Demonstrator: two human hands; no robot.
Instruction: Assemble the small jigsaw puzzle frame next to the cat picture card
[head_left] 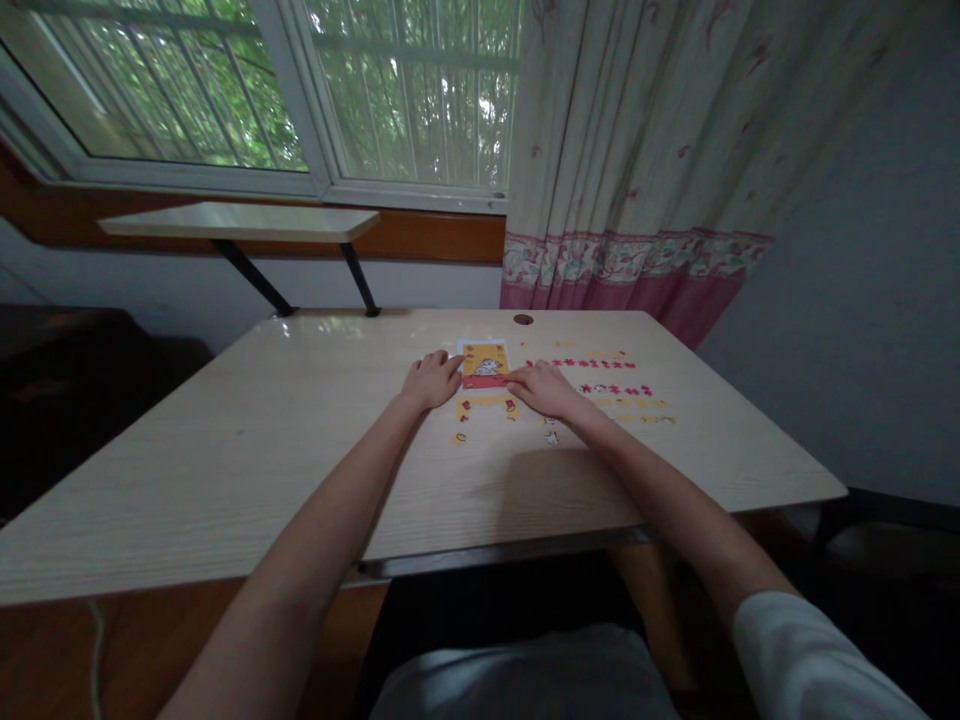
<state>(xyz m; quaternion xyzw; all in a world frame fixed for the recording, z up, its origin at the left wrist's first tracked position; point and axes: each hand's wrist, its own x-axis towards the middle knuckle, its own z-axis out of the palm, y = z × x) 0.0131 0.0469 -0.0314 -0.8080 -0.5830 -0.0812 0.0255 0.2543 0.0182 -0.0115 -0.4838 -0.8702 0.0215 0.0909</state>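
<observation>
A small jigsaw puzzle (486,366) lies on the table, yellow above and red along its lower part, with a white animal in the middle and a pale border at the top. My left hand (433,380) rests flat at its left edge, fingers apart, the thumb side touching it. From the right, my right hand (543,388) reaches to the lower right corner, its bunched fingertips on the red strip; anything under them is hidden. Just below the picture are loose yellow-and-red pieces (466,408). Rows of red pieces (592,364) lie to the right, partly behind my right hand.
More yellow pieces (637,404) and a few white ones (552,438) are spread on the pale wooden table (300,470). A raised shelf (247,220) on black legs stands at the back left. A round cable hole (523,320) is near the back edge, before the curtain (622,200).
</observation>
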